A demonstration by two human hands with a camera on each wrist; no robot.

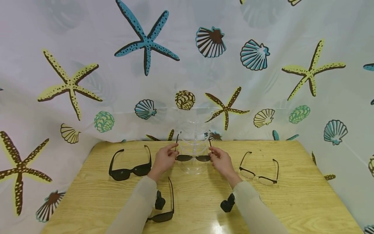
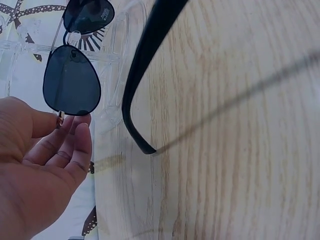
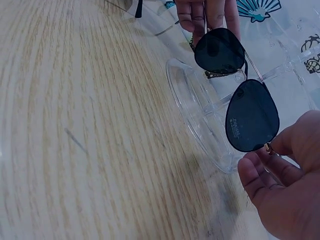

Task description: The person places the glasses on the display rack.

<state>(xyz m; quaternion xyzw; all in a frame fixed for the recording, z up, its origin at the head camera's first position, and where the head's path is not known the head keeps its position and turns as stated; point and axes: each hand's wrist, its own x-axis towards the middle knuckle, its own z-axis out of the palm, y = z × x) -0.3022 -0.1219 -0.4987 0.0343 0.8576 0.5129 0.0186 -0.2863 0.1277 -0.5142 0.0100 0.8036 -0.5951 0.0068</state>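
Aviator sunglasses (image 1: pixel 184 158) with dark lenses and thin metal frames are held level at the middle of the table, lenses facing me. My left hand (image 1: pixel 164 160) pinches them at the left hinge, thumb against fingers, as the left wrist view shows near the lens (image 2: pixel 72 80). At the opposite hinge my right hand (image 1: pixel 222 162) pinches the other side, beside the lens (image 3: pixel 252 116) in the right wrist view. Both temples point away, toward the curtain. Right behind and below the sunglasses stands a clear plastic display stand (image 1: pixel 194 171), which they overlap in the head view.
Thick black sunglasses (image 1: pixel 121 175) lie left of my left hand, temples up. Another dark pair (image 1: pixel 162 217) is partly hidden by my left forearm. Half-rim eyeglasses (image 1: pixel 266 180) lie at right on the wooden table (image 1: pixel 201 208). Behind hangs a seashell-patterned curtain (image 1: pixel 181 74).
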